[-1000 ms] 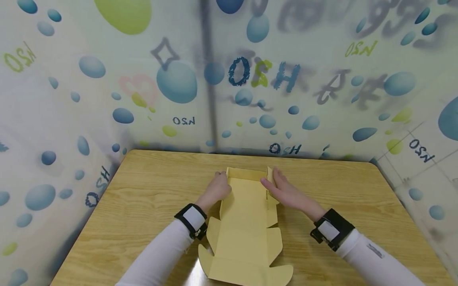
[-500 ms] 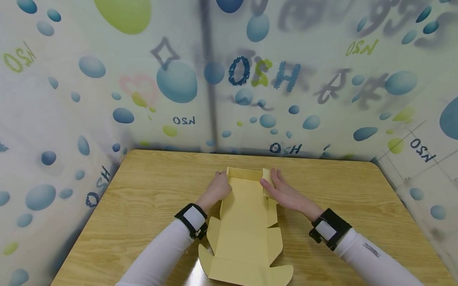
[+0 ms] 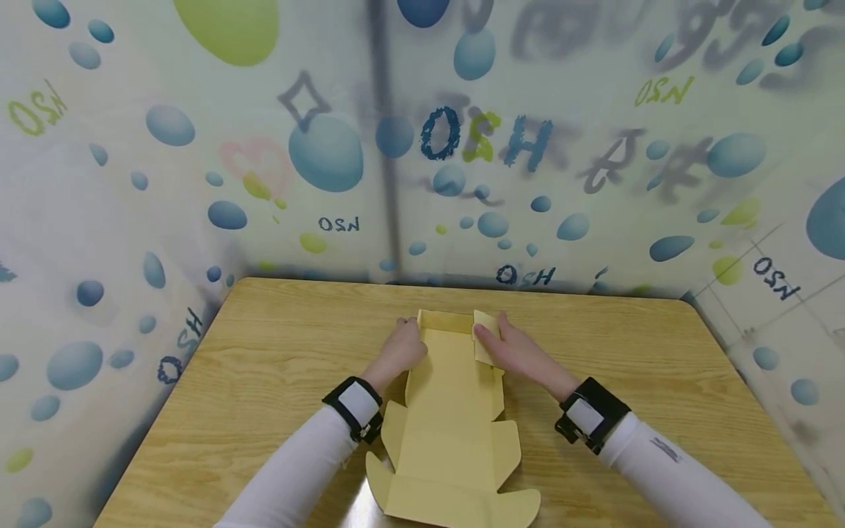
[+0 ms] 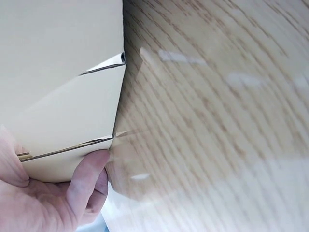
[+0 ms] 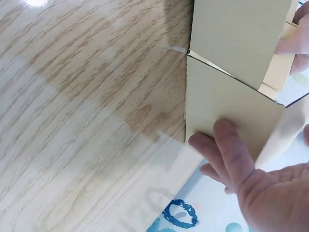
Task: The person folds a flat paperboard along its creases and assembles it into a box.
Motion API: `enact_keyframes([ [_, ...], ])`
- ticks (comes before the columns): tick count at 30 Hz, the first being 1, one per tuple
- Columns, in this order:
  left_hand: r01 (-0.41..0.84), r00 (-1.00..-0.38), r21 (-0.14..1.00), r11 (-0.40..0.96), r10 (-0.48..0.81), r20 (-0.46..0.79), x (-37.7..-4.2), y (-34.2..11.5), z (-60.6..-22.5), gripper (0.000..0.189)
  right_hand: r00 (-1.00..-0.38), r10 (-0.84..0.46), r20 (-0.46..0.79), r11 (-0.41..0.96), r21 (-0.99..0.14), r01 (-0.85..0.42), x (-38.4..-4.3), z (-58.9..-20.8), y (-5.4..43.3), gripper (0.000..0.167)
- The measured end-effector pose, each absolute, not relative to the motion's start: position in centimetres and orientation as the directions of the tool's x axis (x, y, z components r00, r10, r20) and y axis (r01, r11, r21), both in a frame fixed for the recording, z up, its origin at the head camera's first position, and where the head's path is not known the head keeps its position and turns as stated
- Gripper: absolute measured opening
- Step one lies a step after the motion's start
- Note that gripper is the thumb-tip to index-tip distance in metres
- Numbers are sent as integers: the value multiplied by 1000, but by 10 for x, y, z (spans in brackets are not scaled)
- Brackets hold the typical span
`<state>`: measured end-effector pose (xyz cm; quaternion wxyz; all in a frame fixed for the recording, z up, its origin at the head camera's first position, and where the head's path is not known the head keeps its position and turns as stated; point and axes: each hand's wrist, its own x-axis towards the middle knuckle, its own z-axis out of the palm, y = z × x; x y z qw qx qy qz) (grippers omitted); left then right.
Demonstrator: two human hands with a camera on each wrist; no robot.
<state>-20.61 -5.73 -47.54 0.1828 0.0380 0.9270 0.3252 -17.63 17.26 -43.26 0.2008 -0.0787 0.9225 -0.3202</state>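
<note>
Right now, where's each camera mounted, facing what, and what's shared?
Head: worn on head, forward and down over the partly folded tan cardboard box; left hand, right hand, white sleeves show.
Left wrist: on that wrist, facing box; only left hand shows.
Right wrist: on that wrist, facing box; right hand, part of left hand show.
Wrist views share box and brown wood-grain table.

Head view: I'm reading mirror-reversed "H2O" in large blue and green letters (image 3: 480, 137) on the patterned backdrop (image 3: 224, 95) | I'm spotting smaller mirror-reversed "H2O" lettering (image 3: 526, 276) below, same backdrop | right wrist view: I'm making out a blue "O" (image 5: 191, 213) there | right sleeve (image 3: 689, 477): I'm finding its mark (image 3: 664, 449) illegible
</note>
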Motion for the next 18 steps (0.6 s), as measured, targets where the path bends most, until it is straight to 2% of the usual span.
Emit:
enact_keyframes([
  [10, -49, -931, 609, 792, 185, -316, -205, -57, -475, 61, -937, -177, -302, 817, -576, 32, -182, -439, 172, 82],
  [18, -59, -935, 609, 791, 169, -310, -205, -55, -474, 61, -952, -204, -227, 835, -549, -48, -188, -450, 180, 41],
])
